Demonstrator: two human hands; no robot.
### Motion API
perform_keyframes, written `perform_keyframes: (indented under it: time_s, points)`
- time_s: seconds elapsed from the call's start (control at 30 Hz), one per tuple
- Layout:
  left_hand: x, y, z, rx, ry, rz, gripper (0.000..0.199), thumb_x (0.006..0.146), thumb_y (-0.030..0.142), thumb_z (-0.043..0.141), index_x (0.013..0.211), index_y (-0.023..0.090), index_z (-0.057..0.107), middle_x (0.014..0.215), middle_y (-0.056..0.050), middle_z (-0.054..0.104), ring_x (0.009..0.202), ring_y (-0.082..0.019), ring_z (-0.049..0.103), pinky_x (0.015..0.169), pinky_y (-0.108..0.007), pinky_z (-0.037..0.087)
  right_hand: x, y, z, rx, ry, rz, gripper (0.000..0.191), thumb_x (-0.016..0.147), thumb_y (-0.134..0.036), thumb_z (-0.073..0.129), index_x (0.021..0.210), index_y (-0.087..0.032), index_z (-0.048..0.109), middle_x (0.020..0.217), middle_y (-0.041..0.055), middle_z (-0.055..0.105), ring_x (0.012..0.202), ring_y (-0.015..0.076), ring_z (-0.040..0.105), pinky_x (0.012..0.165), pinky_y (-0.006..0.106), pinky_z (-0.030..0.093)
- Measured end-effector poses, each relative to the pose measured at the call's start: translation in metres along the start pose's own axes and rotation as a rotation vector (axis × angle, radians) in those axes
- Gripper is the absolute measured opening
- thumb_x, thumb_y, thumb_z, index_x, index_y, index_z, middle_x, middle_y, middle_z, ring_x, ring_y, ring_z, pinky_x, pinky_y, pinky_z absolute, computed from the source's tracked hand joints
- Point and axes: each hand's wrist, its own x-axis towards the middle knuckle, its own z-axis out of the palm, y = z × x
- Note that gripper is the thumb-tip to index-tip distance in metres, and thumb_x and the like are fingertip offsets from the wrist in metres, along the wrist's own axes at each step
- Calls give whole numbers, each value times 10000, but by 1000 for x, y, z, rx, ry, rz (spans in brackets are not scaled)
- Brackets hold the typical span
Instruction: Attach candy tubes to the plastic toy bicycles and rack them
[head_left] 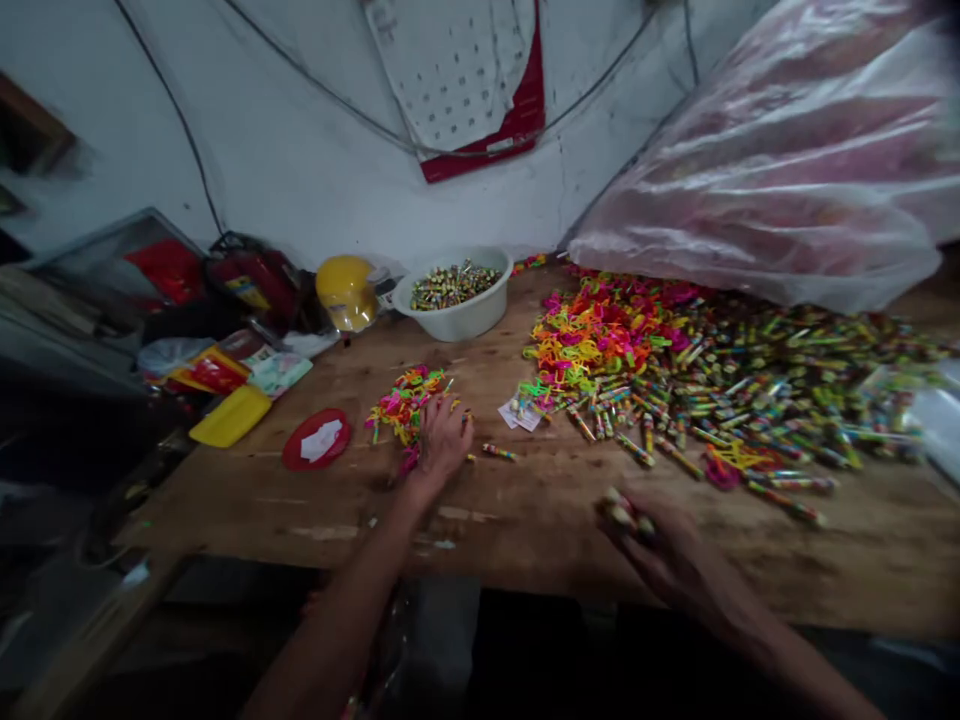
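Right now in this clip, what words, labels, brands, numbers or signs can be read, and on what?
No text can be quoted with certainty.
Wall calendar: rows of date numbers, too blurred to quote reliably.
White label on its red backing: too small.
Yellow label on the dark red object: blurred.
Paper slips on the table: print too small.
Wrapped sticks: any lettering too small.

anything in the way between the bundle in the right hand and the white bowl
Nothing tall visibly stands between the bundle in the right hand and the white bowl. Flat paper slips and a loose wrapped tube lie near the direct line, but both look low enough to pass over.
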Motion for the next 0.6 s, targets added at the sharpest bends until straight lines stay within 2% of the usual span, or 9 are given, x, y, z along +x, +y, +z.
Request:
perform_keyframes:
  time_s: [0.07, 0.17, 0.23, 0.3, 0.37, 0.43, 0.53, 0.6]
  points:
    - [-10, -1, -2, -41, 48, 6, 254, 839, 194, 465, 1040, 163, 617, 1226, -93, 555, 1229, -260, 390, 1056, -437, 274, 67, -29, 0, -418, 14, -104, 238, 881, -356, 389, 887, -200, 570, 744, 60, 628, 629, 173, 551, 568, 260, 362]
    - [-35, -4, -12, -115, 99, 51, 250, 827, 169, 474, 1036, 187, 610, 1173, -63, 593, 1209, -251, 414, 1038, -429, 317, 153, -49, 14, -574, -44, -121, 206, 857, -296, 438, 962, -182, 574, 795, 87, 648, 684, 194, 586, 575, 260, 342]
    - [-60, -7, -21, -152, 112, 63, 237, 819, 149, 484, 1010, 202, 615, 1157, -47, 607, 1209, -252, 419, 1040, -443, 322, 190, -49, 28, -630, -93, -118, 204, 849, -294, 466, 954, -170, 588, 792, 97, 650, 718, 209, 602, 592, 266, 356]
    - [-90, -9, -29, -190, 105, 31, 243, 816, 139, 493, 1011, 216, 616, 1156, -38, 612, 1213, -246, 424, 1039, -443, 335, 211, -42, 41, -667, -127, -98, 220, 858, -313, 475, 937, -149, 598, 812, 97, 648, 747, 207, 606, 626, 280, 386]
    - [-116, -8, -35, -237, 89, -27, 254, 810, 144, 507, 1020, 236, 616, 1152, -34, 616, 1205, -242, 442, 1020, -435, 369, 219, -34, 53, -682, -143, -69, 243, 871, -329, 471, 939, -132, 597, 856, 90, 642, 774, 193, 600, 673, 302, 412]
    - [-132, -4, -39, -285, 72, -89, 251, 803, 155, 518, 1007, 258, 622, 1127, -26, 628, 1183, -240, 470, 995, -427, 401, 224, -31, 59, -674, -150, -50, 222, 863, -307, 490, 945, -131, 600, 876, 91, 637, 792, 192, 596, 691, 309, 414]
    - [-126, 8, -41, -353, 50, -129, 235, 813, 160, 510, 985, 268, 627, 1075, -18, 649, 1134, -223, 517, 982, -401, 416, 228, -38, 49, -617, -145, -44, 167, 817, -272, 543, 888, -139, 615, 794, 100, 633, 739, 202, 591, 627, 277, 381]
    - [-104, 17, -38, -394, 49, -116, 214, 835, 165, 485, 977, 251, 622, 1031, -21, 661, 1062, -197, 562, 955, -359, 433, 223, -46, 26, -559, -133, -65, 169, 817, -308, 547, 830, -152, 608, 718, 69, 612, 659, 168, 562, 578, 249, 355]
